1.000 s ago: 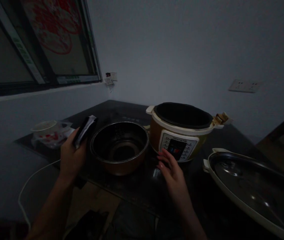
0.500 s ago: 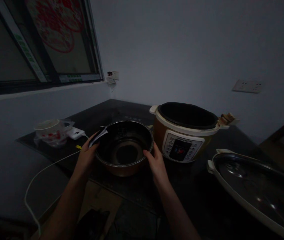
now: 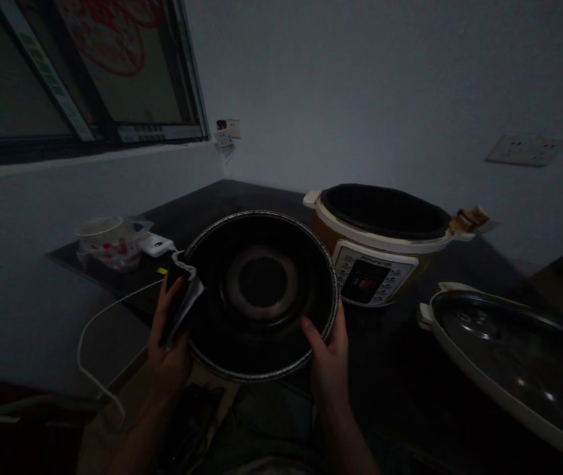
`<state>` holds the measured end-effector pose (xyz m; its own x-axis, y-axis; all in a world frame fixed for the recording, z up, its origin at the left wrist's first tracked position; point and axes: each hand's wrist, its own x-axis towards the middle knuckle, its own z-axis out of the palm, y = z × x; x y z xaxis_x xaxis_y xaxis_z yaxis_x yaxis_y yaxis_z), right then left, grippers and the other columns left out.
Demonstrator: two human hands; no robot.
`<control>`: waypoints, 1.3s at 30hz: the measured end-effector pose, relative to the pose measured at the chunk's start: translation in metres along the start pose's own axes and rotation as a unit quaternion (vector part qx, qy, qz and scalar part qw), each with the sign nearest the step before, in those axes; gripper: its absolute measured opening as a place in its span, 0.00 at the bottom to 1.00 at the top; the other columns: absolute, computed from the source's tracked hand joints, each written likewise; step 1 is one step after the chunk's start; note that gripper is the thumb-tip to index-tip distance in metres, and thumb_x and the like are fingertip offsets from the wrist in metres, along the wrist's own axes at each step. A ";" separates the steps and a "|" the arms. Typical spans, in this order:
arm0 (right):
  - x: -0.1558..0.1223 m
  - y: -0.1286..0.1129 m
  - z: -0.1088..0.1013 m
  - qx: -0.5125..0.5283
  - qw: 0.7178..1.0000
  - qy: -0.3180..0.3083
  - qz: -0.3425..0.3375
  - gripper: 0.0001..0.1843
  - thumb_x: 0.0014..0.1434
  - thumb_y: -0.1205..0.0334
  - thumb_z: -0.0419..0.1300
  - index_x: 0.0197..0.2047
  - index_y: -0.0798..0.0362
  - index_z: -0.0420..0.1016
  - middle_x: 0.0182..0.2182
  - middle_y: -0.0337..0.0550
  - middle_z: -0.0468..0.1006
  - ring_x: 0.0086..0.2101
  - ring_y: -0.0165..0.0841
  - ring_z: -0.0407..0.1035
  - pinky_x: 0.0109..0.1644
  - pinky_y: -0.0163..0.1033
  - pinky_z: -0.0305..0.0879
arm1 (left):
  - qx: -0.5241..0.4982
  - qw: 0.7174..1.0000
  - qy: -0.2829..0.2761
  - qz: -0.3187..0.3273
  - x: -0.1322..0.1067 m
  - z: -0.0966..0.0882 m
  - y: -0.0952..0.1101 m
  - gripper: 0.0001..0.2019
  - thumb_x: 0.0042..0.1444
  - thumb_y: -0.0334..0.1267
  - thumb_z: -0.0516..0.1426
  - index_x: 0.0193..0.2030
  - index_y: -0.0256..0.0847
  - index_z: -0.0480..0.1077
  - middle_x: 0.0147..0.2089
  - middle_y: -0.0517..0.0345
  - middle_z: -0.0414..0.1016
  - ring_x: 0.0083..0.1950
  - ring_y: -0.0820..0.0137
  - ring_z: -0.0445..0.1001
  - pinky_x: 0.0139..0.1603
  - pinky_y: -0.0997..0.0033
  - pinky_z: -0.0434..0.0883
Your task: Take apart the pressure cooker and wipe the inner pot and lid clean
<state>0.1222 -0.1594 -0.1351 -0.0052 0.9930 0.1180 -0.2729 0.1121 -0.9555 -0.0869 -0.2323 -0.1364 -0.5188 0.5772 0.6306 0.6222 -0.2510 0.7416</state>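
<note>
Between my hands is a dark round inner pot (image 3: 262, 280), tilted so its inside faces me. My right hand (image 3: 328, 349) grips the rim at the lower right, thumb inside the wall. At the left rim, my left hand (image 3: 168, 336) is closed round a folded dark and white cloth (image 3: 185, 297), which lies against the pot's edge. How far the left fingers reach behind the pot is hidden. Just right of the pot stands an electric pressure cooker (image 3: 377, 247) with its top off and a dark hollow inside.
A glass-topped lid (image 3: 519, 369) with a pale rim lies at the right. On the counter's left are a bagged tub (image 3: 107, 241) and a white plug block (image 3: 156, 244) with a trailing cable (image 3: 107, 307). Wall sockets (image 3: 526, 150) are behind.
The pot has come up off the counter toward me and tipped, so more of its inside shows. Both hands moved with it, still holding on.
</note>
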 end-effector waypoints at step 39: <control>-0.010 0.000 0.018 0.084 0.976 0.156 -0.124 0.29 0.53 0.67 0.59 0.60 0.45 0.68 0.59 0.43 0.69 0.60 0.41 0.61 0.66 0.55 0.50 | 0.253 0.813 -0.491 0.186 -0.035 0.034 0.083 0.28 0.58 0.33 0.54 0.65 0.28 0.59 0.66 0.40 0.64 0.67 0.60 0.63 0.70 0.53 0.57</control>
<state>0.1051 -0.1697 -0.1310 0.3676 0.9021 0.2259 -0.3832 0.3682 -0.8471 0.0026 -0.2466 -0.1048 0.3231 0.9387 0.1198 0.9191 -0.3415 0.1967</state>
